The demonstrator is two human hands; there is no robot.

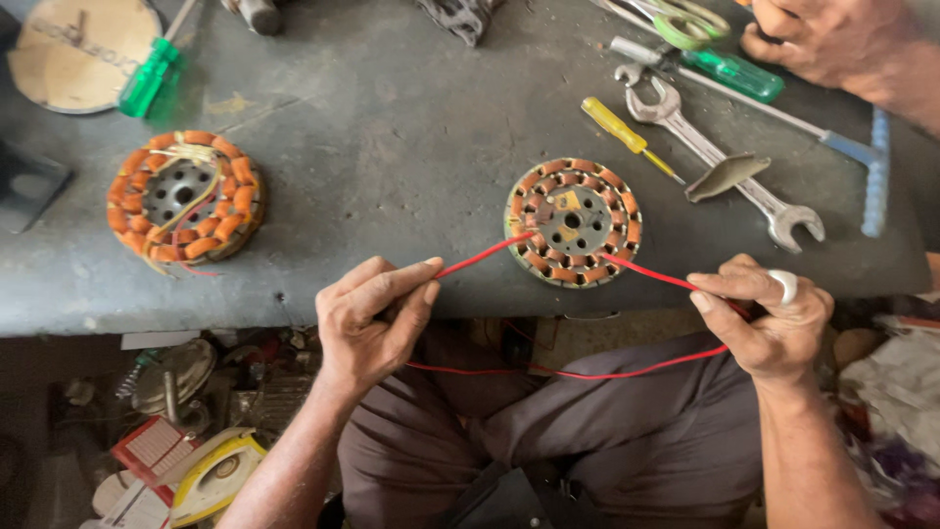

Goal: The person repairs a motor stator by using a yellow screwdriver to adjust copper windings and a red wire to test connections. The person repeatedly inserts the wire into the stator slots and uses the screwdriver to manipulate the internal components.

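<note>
Left hand [377, 318] pinched shut on the red wire [480, 259], thumb and forefinger closed at the wire's end near the bench [392, 127] edge. Right hand [769, 318] likewise closed on the same wire at the other side; a white ring on one finger. Wire runs from each hand up to the stator [574, 222], which lies flat on the bench between the hands, copper coils in a ring around a grey hub with holes. A slack loop of the wire hangs below the bench edge, across the lap, joining the two hands.

Second stator [184, 196], orange-wound, lies well to the left, apart from both hands. Right of the first stator: yellow screwdriver [627, 135], spanner [720, 162], a bent metal piece just beside it. Green screwdriver [736, 73] farther back, near another person's hand [818, 39] (top right corner, resting on the bench). Another green-handled screwdriver top left, beside a round disc.
</note>
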